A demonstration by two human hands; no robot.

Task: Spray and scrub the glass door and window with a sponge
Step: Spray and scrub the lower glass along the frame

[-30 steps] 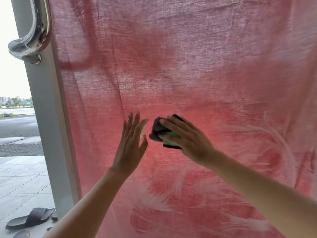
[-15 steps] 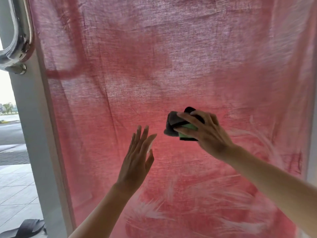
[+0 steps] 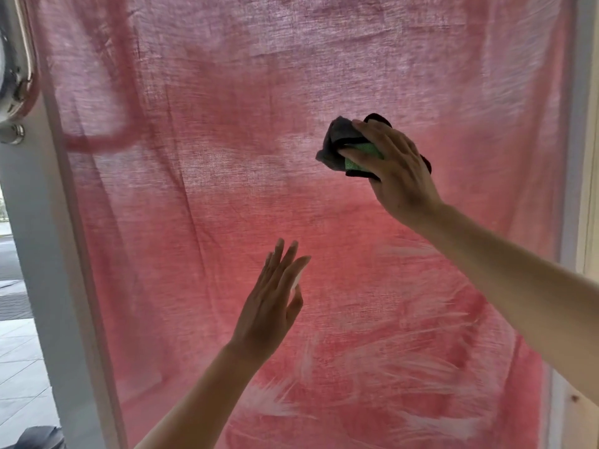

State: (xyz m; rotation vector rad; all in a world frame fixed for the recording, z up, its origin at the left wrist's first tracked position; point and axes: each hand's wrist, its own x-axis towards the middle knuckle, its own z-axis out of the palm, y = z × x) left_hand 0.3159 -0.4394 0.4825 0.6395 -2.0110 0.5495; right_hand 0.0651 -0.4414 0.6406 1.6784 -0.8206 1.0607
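Head view, taken left to right: a polished metal door handle (image 3: 14, 82) curves along the far left edge, fixed to a pale door frame (image 3: 42, 254), with paved ground visible outside past it. Next comes the glass door (image 3: 210, 157), its pane backed by a pink cloth (image 3: 389, 59) that glows with daylight; pale, feathery smears streak the lower part of the pane. In front of the glass, low and centre, the left hand (image 3: 270, 306) is raised with fingers straight and close together, palm toward the pane, holding nothing; whether it actually touches the glass cannot be told. Higher and to the right, the right hand (image 3: 393, 166) has its fingers curled around a green sponge (image 3: 361, 157) bundled with a dark grey cloth (image 3: 337, 140), pressing the bundle against the pane at mid-height. A second pale frame (image 3: 580, 157) closes the view on the right.

Judging from this, the scrub is mid-way, with the upper pane and the smears below still to work. The loose grey cloth could slip from the grip under a hard stroke, and uneven pressure would likely leave fresh streaks. If the door is unlatched, a firm push might swing it away
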